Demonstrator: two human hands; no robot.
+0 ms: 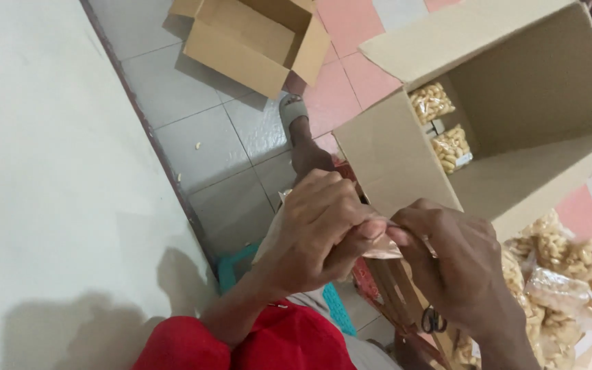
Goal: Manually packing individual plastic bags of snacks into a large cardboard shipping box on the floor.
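- The left hand [316,229] is covering most of the small clear plastic packet [380,248], so only a glossy, pinkish corner is showing between the two hands; what is inside it is hidden.
- The right hand [457,267] is pinching that corner with thumb and forefinger, while the left hand is closing around the packet's other side; the hands are touching at the fingertips.
- The packet is being held in the air, just in front of the near wall of the large open brown cardboard box [392,157].
- Deep inside that box, two clear bags of pale snack pieces [441,127] are lying against the far side, leaving most of the box open.
- More clear bags of snacks [563,274] are piling up at the right, cut off by the frame edge.
- A smaller open cardboard box [248,41] is sitting on the tiled floor [200,137], well apart.
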